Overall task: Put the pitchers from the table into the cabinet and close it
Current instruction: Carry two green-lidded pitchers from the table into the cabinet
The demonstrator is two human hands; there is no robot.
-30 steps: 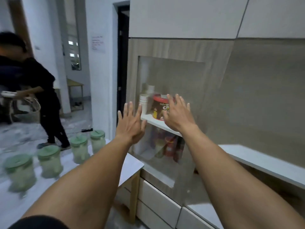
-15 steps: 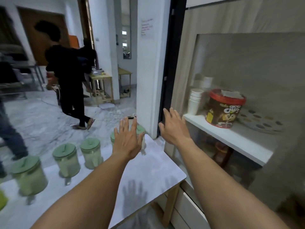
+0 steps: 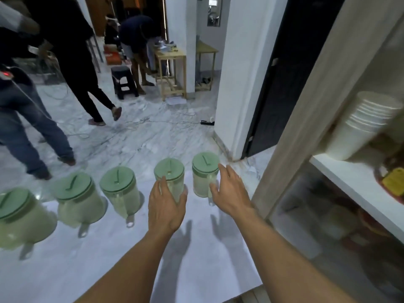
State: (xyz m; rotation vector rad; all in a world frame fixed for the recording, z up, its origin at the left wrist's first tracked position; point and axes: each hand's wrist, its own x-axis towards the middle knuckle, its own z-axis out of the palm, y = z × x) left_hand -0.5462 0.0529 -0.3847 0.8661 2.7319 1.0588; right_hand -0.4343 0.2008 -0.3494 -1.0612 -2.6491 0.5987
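Several clear pitchers with green lids stand in a row on the white table (image 3: 109, 265). My left hand (image 3: 166, 206) wraps around the front of the second pitcher from the right (image 3: 171, 171), thumb on its right side. My right hand (image 3: 231, 193) has spread fingers touching the right side of the rightmost pitcher (image 3: 203, 180); no closed grip shows there. Other pitchers (image 3: 120, 189) (image 3: 76, 197) continue leftward. The wood-framed cabinet (image 3: 306, 110) rises at the right, its white shelf (image 3: 354, 184) in sight.
Stacked white paper cups (image 3: 360, 127) and a partly visible tub sit on the cabinet shelf. Beyond the table, people walk and bend over a marble floor with cables (image 3: 140, 125), a black stool (image 3: 123, 82) and a wooden side table (image 3: 172, 68). A dark door (image 3: 290, 68) stands beside the cabinet.
My view has swung from the cabinet down and left to the table. Both hands dropped from chest height to the two rightmost pitchers, the left one closing around its pitcher.
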